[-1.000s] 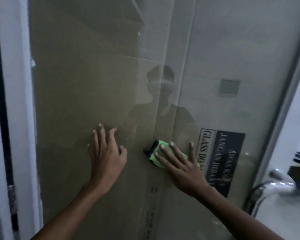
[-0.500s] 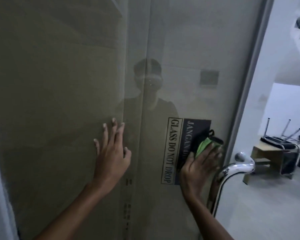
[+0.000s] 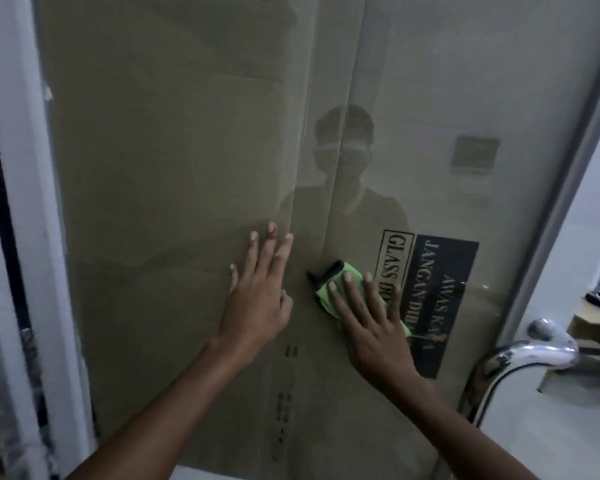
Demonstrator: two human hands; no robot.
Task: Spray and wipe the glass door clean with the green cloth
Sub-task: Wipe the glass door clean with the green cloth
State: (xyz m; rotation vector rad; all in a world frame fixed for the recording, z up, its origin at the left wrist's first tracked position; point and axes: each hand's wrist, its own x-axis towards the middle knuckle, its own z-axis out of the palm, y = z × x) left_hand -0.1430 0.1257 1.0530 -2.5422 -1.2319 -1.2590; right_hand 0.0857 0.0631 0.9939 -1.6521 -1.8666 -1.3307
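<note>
The glass door [image 3: 174, 140] fills the view, with brown cardboard behind the pane and a dim reflection of a person in it. My right hand [image 3: 371, 320] presses the folded green cloth [image 3: 329, 291] flat against the glass with straight fingers, just left of a black warning sticker [image 3: 440, 292]. My left hand [image 3: 257, 296] lies flat on the pane a short way left of the cloth, fingers spread and pointing up. No spray bottle is in view.
A chrome door handle [image 3: 527, 351] juts out at the lower right by the grey door edge [image 3: 568, 188]. A white frame [image 3: 18, 202] runs down the left side. A small square patch [image 3: 475, 155] sits on the upper right of the pane.
My right hand has slid the cloth back to the left, from the sticker's right edge near the handle to the pane's middle. My left hand has stayed flat on the glass.
</note>
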